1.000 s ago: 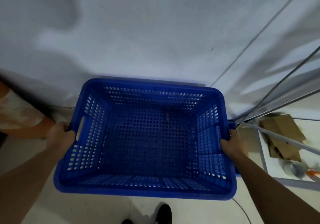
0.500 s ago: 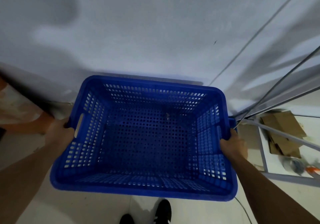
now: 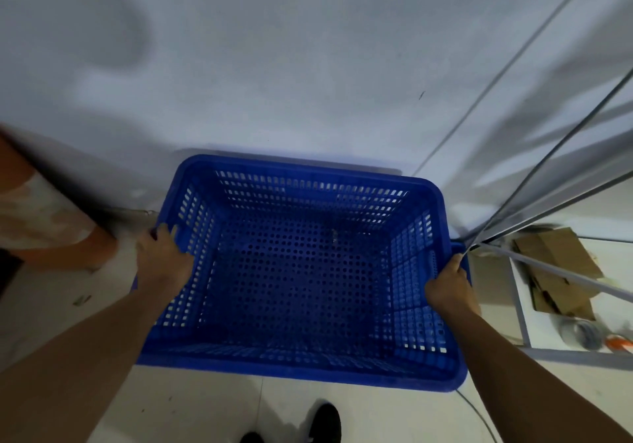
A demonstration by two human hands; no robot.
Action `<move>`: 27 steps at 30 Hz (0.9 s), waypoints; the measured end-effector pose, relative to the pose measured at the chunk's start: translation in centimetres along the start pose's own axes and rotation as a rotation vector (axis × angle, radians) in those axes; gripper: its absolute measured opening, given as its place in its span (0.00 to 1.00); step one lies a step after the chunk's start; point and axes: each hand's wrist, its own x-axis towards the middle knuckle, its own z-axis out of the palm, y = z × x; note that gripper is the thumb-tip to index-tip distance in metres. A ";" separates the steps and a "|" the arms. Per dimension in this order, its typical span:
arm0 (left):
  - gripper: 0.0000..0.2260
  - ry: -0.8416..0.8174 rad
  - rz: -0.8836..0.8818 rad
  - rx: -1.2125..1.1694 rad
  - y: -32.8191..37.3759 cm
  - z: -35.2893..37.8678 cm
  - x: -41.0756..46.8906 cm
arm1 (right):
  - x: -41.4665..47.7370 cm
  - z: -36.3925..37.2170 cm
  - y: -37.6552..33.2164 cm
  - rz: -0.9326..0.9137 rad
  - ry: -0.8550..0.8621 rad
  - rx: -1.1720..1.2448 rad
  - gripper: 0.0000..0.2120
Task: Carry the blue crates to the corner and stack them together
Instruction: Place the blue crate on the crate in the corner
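A blue perforated plastic crate (image 3: 301, 271) fills the middle of the view, its open top toward me, close to the pale wall. It is empty inside. My left hand (image 3: 162, 259) grips its left rim beside the handle slot. My right hand (image 3: 448, 286) grips the right rim. A sliver of a second blue rim (image 3: 460, 247) shows just beyond the right edge; whether the crate rests in another one I cannot tell.
The pale wall (image 3: 308, 82) stands right behind the crate. An orange and cream object (image 3: 44, 223) leans at the left. At the right, a metal rack frame (image 3: 548, 264), flattened cardboard (image 3: 558, 267), a tape roll (image 3: 580, 331). My black shoe (image 3: 323, 420) is below.
The crate has gone lower and a little to the right. My left hand has shifted from outside the left wall up onto the rim.
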 end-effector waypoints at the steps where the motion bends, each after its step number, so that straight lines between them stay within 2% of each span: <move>1: 0.27 -0.014 0.014 -0.003 0.3 -0.1 -0.3 | -0.5 0.0 -0.1 -0.005 -0.003 0.003 0.40; 6: 0.22 -0.074 0.051 -0.062 2.1 -2.4 -1.6 | -2.5 -1.1 -1.0 -0.080 0.013 -0.058 0.35; 11: 0.18 -0.072 0.196 -0.120 4.0 -7.1 -4.2 | -6.7 -4.8 -2.7 -0.256 0.051 -0.062 0.30; 15: 0.25 -0.118 0.309 -0.154 7.1 -12.1 -7.9 | -11.6 -9.3 -5.3 -0.381 0.089 -0.092 0.28; 21: 0.25 -0.041 0.498 -0.103 10.5 -18.6 -13.4 | -18.1 -15.6 -8.1 -0.562 0.160 -0.139 0.28; 24: 0.23 -0.024 0.540 -0.065 10.6 -18.3 -15.5 | -19.9 -15.3 -9.0 -0.624 0.166 -0.138 0.27; 27: 0.21 -0.046 0.549 -0.012 9.6 -14.9 -16.7 | -20.6 -12.2 -9.5 -0.645 0.138 -0.142 0.27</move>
